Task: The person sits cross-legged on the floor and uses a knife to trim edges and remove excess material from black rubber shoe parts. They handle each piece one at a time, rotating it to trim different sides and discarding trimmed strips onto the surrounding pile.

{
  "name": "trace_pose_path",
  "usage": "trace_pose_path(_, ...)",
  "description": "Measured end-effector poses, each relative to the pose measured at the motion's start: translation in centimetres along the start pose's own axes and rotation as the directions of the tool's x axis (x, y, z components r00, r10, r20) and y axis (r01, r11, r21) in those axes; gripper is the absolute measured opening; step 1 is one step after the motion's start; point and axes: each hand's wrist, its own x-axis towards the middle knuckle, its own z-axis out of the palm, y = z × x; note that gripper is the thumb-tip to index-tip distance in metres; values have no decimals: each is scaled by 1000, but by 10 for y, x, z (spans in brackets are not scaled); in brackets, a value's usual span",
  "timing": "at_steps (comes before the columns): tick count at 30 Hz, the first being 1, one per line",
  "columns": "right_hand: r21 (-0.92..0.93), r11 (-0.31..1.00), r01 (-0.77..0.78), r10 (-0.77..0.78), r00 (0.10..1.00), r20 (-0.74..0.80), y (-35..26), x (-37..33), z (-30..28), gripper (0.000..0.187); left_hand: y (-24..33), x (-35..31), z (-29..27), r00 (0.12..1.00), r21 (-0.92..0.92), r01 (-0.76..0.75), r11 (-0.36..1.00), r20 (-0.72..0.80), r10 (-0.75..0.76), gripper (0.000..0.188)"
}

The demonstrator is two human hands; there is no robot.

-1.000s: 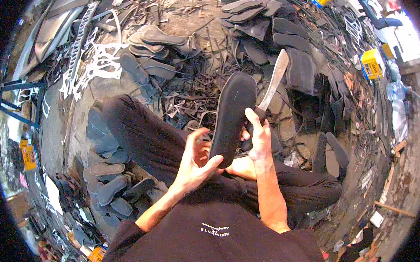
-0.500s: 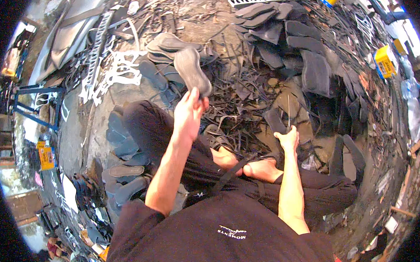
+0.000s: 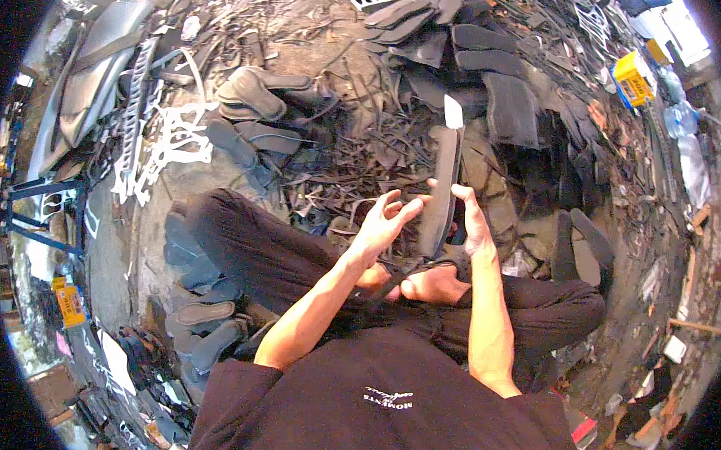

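Observation:
A long dark shoe sole [image 3: 437,209] stands nearly on edge in front of me, with my right hand [image 3: 476,224] gripping it from the right side. Past its far end shows a bright knife blade [image 3: 453,111]; the handle is hidden, seemingly in the same hand. My left hand [image 3: 386,228] is empty, its fingers apart and just left of the sole. Ahead on the left, a small pile of grey soles [image 3: 250,97] lies on the ground. Between the pile and my feet are dark trimmings [image 3: 373,156].
Stacked black soles and sheets [image 3: 512,110] sit at the far right. Bluish soles [image 3: 193,252] lie beside my left knee, and two dark soles [image 3: 590,239] lean near my right knee. White cut-out scraps [image 3: 184,136] and a blue metal frame [image 3: 46,218] are at the left.
My left hand has let go of the grey sole, now on the left pile, and come back toward the middle. My right hand has raised and turned the dark sole and the knife.

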Motion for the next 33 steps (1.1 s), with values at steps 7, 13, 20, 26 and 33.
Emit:
trace_pose_path(7,-641,728,244,-351,936,-42,-7,-59,33,59,51,-38,-21,979,-237,-195,952,-98,177,44)
trace_pose_path(13,-779,550,300,-380,921,85,3,-142,57,48,95,-74,-36,980,-157,-130,979,-171,102,44)
trace_pose_path(20,-783,526,333,-450,890,76,0,-134,57,47,107,-100,-24,992,-184,-65,981,-121,43,46)
trace_pose_path(26,-801,424,424,-678,735,30,-15,-44,55,58,100,-136,4,999,-132,43,990,9,-42,56)
trace_pose_path(33,-265,867,422,-365,900,240,-23,-78,59,34,61,-128,-18,997,-164,-72,984,16,75,40)
